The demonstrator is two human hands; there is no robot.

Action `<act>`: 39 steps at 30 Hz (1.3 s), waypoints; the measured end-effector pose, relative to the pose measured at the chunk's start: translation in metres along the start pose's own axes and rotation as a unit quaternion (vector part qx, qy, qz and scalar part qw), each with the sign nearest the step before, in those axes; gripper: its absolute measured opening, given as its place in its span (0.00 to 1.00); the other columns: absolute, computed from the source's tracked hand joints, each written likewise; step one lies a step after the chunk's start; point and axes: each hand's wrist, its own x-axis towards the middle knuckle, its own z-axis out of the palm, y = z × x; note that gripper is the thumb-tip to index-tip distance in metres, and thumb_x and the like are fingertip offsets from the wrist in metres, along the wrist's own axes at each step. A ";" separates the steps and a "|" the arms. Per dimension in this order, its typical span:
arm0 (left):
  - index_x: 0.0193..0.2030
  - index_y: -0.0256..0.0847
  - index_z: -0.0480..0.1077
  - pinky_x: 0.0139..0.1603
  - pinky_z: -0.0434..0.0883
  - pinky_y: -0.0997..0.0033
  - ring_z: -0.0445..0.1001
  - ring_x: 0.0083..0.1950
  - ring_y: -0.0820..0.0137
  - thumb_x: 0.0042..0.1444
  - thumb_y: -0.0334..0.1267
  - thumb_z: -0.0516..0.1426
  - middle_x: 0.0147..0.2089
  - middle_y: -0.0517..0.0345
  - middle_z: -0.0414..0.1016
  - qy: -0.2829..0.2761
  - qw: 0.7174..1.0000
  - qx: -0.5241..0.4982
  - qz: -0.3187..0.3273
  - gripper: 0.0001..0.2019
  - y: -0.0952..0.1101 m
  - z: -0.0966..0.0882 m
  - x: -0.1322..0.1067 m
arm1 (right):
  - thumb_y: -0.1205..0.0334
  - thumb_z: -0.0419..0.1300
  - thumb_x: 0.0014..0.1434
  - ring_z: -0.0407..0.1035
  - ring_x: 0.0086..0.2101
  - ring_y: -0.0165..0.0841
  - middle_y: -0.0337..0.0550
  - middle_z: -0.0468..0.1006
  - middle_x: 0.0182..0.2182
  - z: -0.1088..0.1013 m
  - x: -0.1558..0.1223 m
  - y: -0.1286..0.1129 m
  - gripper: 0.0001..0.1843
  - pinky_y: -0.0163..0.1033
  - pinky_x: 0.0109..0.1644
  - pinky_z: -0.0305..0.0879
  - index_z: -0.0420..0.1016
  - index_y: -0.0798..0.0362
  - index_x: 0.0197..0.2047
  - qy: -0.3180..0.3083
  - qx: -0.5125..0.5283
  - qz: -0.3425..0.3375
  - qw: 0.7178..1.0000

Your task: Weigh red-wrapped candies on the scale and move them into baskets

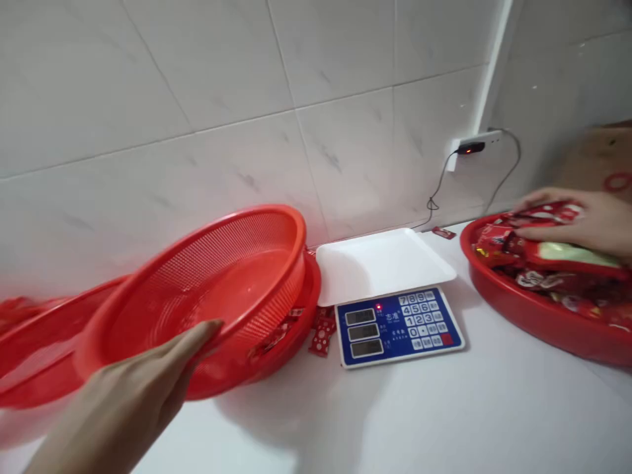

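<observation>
My left hand (143,388) grips the near rim of a red mesh basket (237,263) and holds it tilted up, with its open side towards me. The basket is empty and leans over another red basin (306,309) that holds a few small red packets. At the far right my right hand (577,220) is curled on a bunch of red candy packets (543,214), above a red basin (533,316) heaped with several more packets. Between the two basins stands a weighing scale with a white pan (380,263) and a blue keypad panel (399,326).
A small red packet (322,334) lies by the scale's left corner, another (443,232) near the wall. More red basins (34,355) sit at the far left. A plugged charger (471,148) and its cable hang on the tiled wall. A cardboard box (600,161) stands at the right.
</observation>
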 end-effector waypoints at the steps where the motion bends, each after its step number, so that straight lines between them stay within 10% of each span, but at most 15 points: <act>1: 0.61 1.02 0.33 0.30 0.76 0.62 0.86 0.40 0.61 0.61 0.50 0.45 0.50 1.05 0.73 0.024 1.000 -0.014 0.013 0.33 0.000 0.012 0.007 | 0.73 0.72 0.52 0.74 0.32 0.26 0.40 0.84 0.31 0.006 -0.001 -0.013 0.09 0.47 0.47 0.66 0.82 0.49 0.29 -0.020 0.039 0.018 0.999; 8: 0.67 0.94 0.44 0.34 0.77 0.52 0.85 0.42 0.50 0.64 0.49 0.50 0.48 0.83 0.83 0.036 0.995 -0.079 0.047 0.32 0.003 0.041 0.010 | 0.74 0.69 0.46 0.75 0.39 0.34 0.40 0.81 0.39 0.130 0.002 -0.082 0.18 0.42 0.50 0.71 0.78 0.53 0.41 -0.183 0.220 -0.138 0.948; 11: 0.72 0.72 0.58 0.56 0.74 0.46 0.75 0.62 0.47 0.67 0.47 0.53 0.66 0.62 0.73 0.097 0.982 -0.126 0.099 0.27 0.055 0.014 0.015 | 0.72 0.70 0.45 0.75 0.39 0.35 0.39 0.81 0.37 0.179 -0.008 -0.090 0.15 0.42 0.49 0.71 0.77 0.53 0.38 -0.244 0.212 -0.147 0.935; 13: 0.67 0.60 0.65 0.51 0.77 0.64 0.79 0.57 0.60 0.70 0.39 0.50 0.62 0.59 0.75 0.123 0.963 -0.175 0.167 0.21 0.104 -0.001 0.032 | 0.69 0.72 0.45 0.75 0.38 0.36 0.39 0.81 0.36 0.194 -0.014 -0.091 0.14 0.42 0.47 0.71 0.78 0.52 0.36 -0.272 0.209 -0.144 0.928; 17: 0.62 0.50 0.66 0.50 0.77 0.68 0.77 0.57 0.65 0.73 0.34 0.49 0.61 0.53 0.76 0.078 0.924 -0.322 0.193 0.15 0.180 0.004 0.104 | 0.66 0.71 0.48 0.75 0.36 0.36 0.42 0.82 0.36 0.191 -0.011 -0.090 0.11 0.42 0.44 0.72 0.80 0.51 0.36 -0.290 0.225 -0.131 0.921; 22: 0.60 0.42 0.67 0.65 0.71 0.54 0.72 0.66 0.59 0.71 0.34 0.52 0.66 0.45 0.72 0.171 0.859 -0.473 0.101 0.13 0.199 0.028 0.176 | 0.63 0.66 0.55 0.74 0.39 0.32 0.43 0.82 0.39 0.171 0.007 -0.089 0.10 0.40 0.48 0.71 0.78 0.52 0.41 -0.210 0.299 -0.119 0.923; 28: 0.56 0.45 0.71 0.62 0.74 0.61 0.76 0.59 0.64 0.72 0.39 0.56 0.56 0.54 0.79 0.268 0.831 -0.474 0.115 0.09 0.184 0.004 0.156 | 0.53 0.70 0.52 0.74 0.41 0.33 0.40 0.80 0.40 0.153 0.007 -0.074 0.19 0.43 0.51 0.72 0.79 0.49 0.46 -0.087 0.396 -0.156 0.901; 39: 0.51 0.52 0.71 0.61 0.74 0.60 0.76 0.55 0.64 0.71 0.40 0.57 0.48 0.60 0.79 0.228 0.868 -0.419 0.134 0.05 0.180 0.004 0.159 | 0.59 0.71 0.50 0.76 0.40 0.40 0.43 0.82 0.38 0.155 -0.007 -0.064 0.15 0.51 0.52 0.73 0.80 0.50 0.42 -0.127 0.261 -0.203 0.935</act>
